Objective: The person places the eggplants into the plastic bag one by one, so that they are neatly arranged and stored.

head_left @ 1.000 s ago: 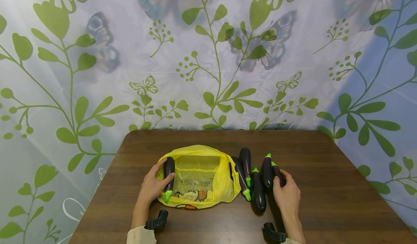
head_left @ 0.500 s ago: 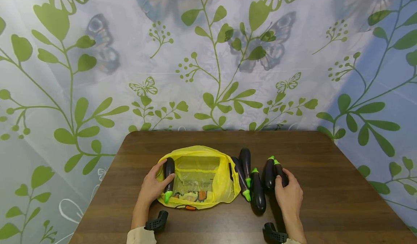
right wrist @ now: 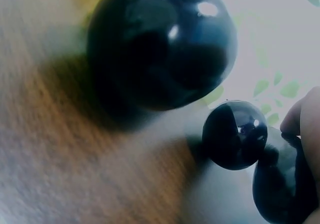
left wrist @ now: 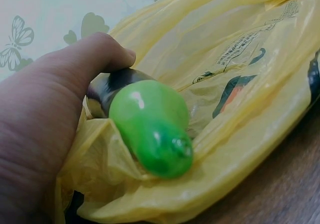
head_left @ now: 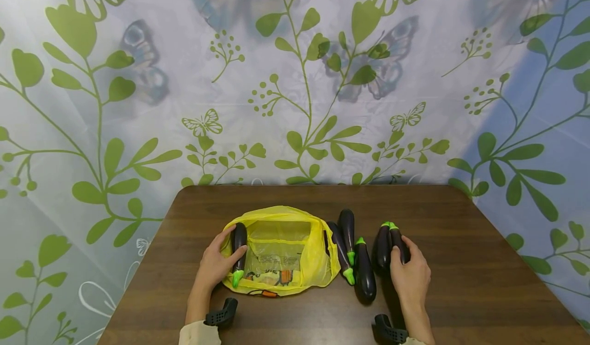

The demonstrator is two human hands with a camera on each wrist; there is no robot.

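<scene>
Right hand [head_left: 412, 273]'s gripping the far-right eggplant [head_left: 400, 248] lengthwise, stem pointing away, left hand [head_left: 217, 262]'s holding another eggplant [head_left: 239, 240] at the bag [head_left: 322, 260]'s left side.

The right hand [head_left: 410, 271] partly hides a glossy dark eggplant with a green cap [head_left: 396, 240]; fine print [head_left: 278, 259] (dark lines) on the translucent yellow plastic bag [head_left: 317, 258] is illegible.

Left hand [head_left: 217, 264] and right hand [head_left: 410, 276] extend forward, well apart, each with fingers [left wrist: 107, 52] gripping.
</scene>
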